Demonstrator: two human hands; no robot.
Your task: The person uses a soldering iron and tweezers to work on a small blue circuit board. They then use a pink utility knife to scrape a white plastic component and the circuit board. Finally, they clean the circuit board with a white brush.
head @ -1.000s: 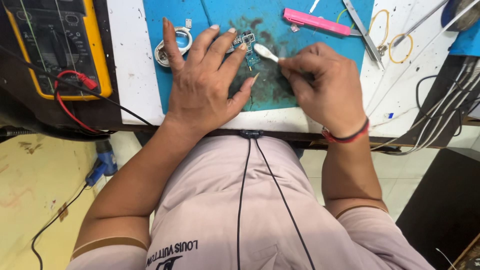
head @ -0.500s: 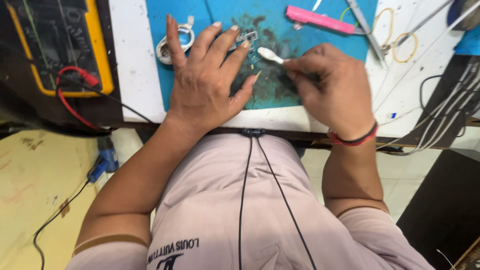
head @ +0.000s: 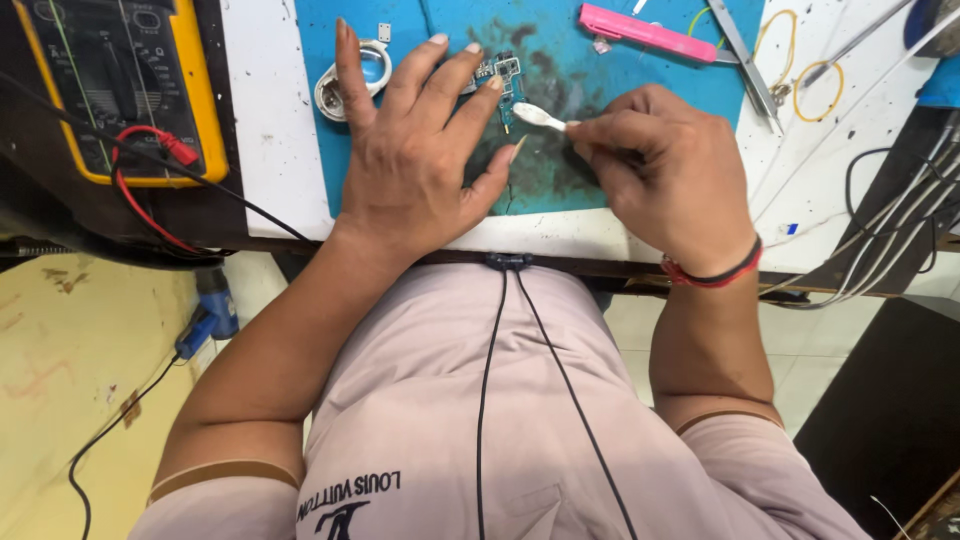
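Fingers of my left hand lie flat and spread, pressing the small circuit board on the blue mat. My right hand pinches a little white brush, its tip just beside the board. If I scrub too hard, I think the board could slide or a tiny part could snap off.

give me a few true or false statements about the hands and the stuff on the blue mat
1. The right hand holds a small white brush. True.
2. The left hand lies flat, fingers on a small circuit board. True.
3. The pink tool is in the left hand. False: it lies untouched on the blue mat.
4. The yellow multimeter sits to the right of the mat. False: it is to the left.
5. The right wrist is bare. False: it wears a red band.
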